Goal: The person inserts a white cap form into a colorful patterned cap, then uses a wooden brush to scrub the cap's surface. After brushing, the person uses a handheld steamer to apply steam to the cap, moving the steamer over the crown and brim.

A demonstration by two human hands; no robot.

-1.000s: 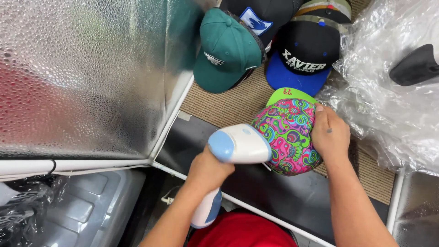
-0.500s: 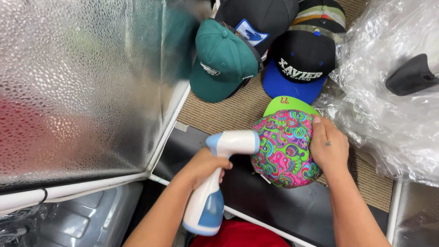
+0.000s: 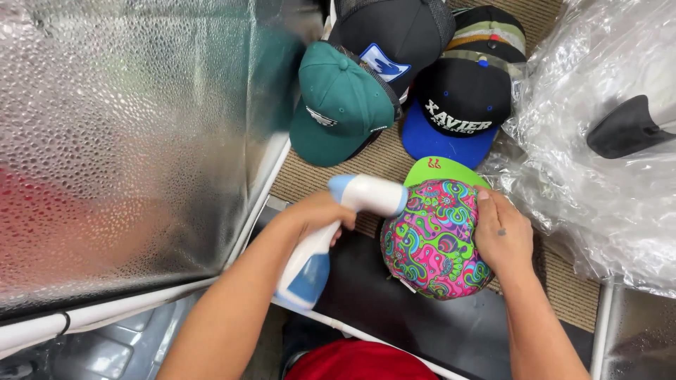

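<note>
Lowered since earlier, left hand (image 3: 318, 214) grips white-blue steamer (image 3: 336, 232) beside multicoloured cap (image 3: 433, 243), right hand (image 3: 501, 236) pressed flat against its edge.

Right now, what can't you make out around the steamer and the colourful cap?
All in the head view:
- Steamer nozzle face: turned away toward the colourful cap; no steam discernible.
- Steamer grip: covered by the left hand.
- Cap's right side: under the right hand.
- Dark object: cut off by the right edge.
- Black cap: top cropped.
</note>
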